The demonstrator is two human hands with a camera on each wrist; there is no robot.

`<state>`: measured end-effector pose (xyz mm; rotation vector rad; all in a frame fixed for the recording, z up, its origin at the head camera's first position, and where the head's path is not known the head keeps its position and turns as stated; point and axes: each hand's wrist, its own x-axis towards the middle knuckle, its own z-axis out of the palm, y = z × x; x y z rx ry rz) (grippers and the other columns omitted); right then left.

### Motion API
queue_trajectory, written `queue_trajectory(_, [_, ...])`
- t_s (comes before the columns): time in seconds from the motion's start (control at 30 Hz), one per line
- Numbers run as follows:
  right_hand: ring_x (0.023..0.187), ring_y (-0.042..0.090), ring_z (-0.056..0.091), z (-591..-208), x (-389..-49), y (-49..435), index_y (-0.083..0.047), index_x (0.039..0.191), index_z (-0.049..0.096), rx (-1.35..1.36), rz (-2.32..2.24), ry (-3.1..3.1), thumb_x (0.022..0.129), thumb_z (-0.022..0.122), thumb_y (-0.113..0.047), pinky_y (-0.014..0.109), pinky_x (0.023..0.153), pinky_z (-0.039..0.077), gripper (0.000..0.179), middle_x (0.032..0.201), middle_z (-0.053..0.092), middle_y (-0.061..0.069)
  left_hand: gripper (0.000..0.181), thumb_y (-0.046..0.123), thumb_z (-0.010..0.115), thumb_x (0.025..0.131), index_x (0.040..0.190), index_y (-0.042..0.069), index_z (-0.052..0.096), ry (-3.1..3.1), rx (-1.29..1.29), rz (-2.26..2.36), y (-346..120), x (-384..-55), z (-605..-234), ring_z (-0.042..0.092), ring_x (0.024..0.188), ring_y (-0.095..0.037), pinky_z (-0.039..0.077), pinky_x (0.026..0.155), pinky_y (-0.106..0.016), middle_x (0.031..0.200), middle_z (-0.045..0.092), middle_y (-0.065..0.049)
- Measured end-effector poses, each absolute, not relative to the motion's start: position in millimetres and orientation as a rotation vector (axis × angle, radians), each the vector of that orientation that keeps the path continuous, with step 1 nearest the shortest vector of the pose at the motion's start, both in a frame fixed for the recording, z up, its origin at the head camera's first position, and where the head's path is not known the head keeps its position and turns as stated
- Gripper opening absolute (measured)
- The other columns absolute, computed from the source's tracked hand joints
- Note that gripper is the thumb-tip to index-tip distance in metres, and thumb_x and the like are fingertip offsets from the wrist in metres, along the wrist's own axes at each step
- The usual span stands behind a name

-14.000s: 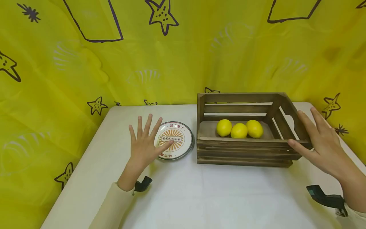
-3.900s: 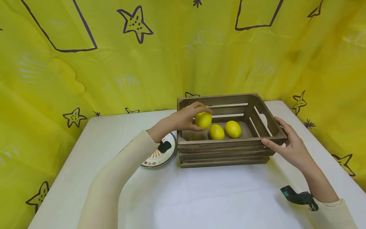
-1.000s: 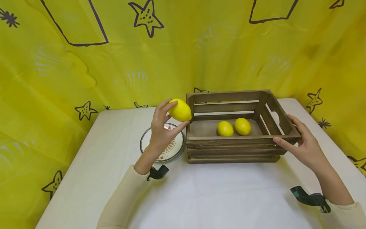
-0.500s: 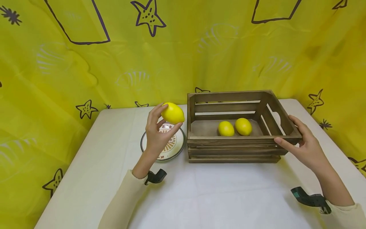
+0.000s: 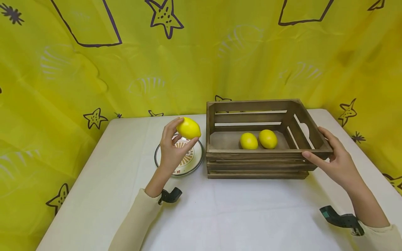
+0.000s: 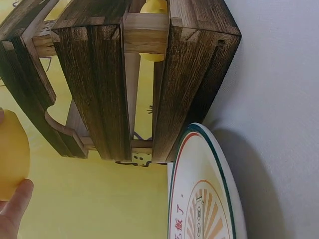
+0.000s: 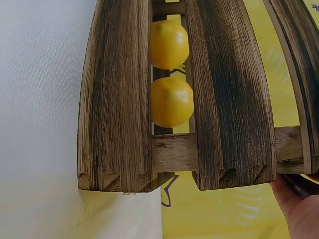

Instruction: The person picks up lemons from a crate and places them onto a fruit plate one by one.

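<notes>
My left hand (image 5: 173,152) pinches a lemon (image 5: 188,128) between thumb and fingers, raised over the far part of a round plate (image 5: 195,164). The plate is white with a dark rim, red characters and an orange sunburst; my hand and the lemon hide part of it. A brown slatted wooden crate (image 5: 257,165) stands just right of the plate. Two more lemons, a nearer one (image 5: 249,141) and a farther one (image 5: 268,139), lie inside it side by side. With my right hand (image 5: 340,164) I grip the crate's front right corner, thumb on the front rim, fingers around the right end.
A white cloth (image 5: 220,216) covers the table. Behind and at the sides hangs a yellow curtain (image 5: 188,69) with star and shell drawings. Each wrist carries a dark camera mount, the left mount (image 5: 171,196) and the right mount (image 5: 340,219).
My left hand has taken one of three lemons out of the crate and carried it left over the plate, lowering slightly in the last second. The right hand came to hold the crate and stays there.
</notes>
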<state>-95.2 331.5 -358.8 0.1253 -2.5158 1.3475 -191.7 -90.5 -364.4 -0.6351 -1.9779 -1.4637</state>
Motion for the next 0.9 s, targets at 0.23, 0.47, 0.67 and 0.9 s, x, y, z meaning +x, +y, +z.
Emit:
queue_trajectory(0.23, [0.115,-0.007,0.034,-358.5,-94.8,331.9,-0.021,0.157,0.02,0.118,1.343,-2.514,0.091,0.066,-0.002,-0.001,0.088,0.03,0.082,0.152,0.028,0.008,0.065,0.001,0.084,0.073,0.131,0.003,0.053,-2.023,-0.621,-1.459,-91.8,-194.4,-368.7,0.057,0.113,-0.034,0.055,0.088,-0.034,0.136,0.048,-0.019])
queue_trajectory(0.47, [0.115,-0.006,0.035,-359.0,-95.3,330.9,-0.02,0.157,0.021,0.137,1.356,-2.501,0.091,0.065,0.0,0.0,0.089,0.03,0.082,0.149,0.03,0.004,0.065,0.005,0.084,0.074,0.132,0.004,0.054,-2.094,-0.577,-1.462,-94.2,-196.8,-373.0,0.057,0.112,-0.033,0.055,0.088,-0.038,0.136,0.048,-0.018])
queue_trajectory(0.67, [0.115,-0.005,0.036,-359.2,-95.9,330.3,-0.019,0.156,0.021,0.151,1.369,-2.487,0.09,0.065,0.001,0.001,0.089,0.031,0.082,0.148,0.031,0.002,0.066,0.006,0.085,0.074,0.133,0.005,0.053,-2.145,-0.548,-1.447,-96.7,-201.2,-377.2,0.057,0.108,-0.033,0.056,0.085,-0.039,0.134,0.049,-0.018])
queue_trajectory(0.9, [0.116,-0.005,0.035,-359.9,-95.3,330.2,-0.02,0.157,0.02,0.148,1.373,-2.488,0.091,0.064,0.001,0.0,0.089,0.03,0.082,0.151,0.028,0.005,0.065,0.008,0.084,0.076,0.133,0.005,0.053,-2.174,-0.522,-1.471,-98.6,-205.0,-384.0,0.058,0.106,-0.035,0.056,0.085,-0.04,0.133,0.049,-0.019])
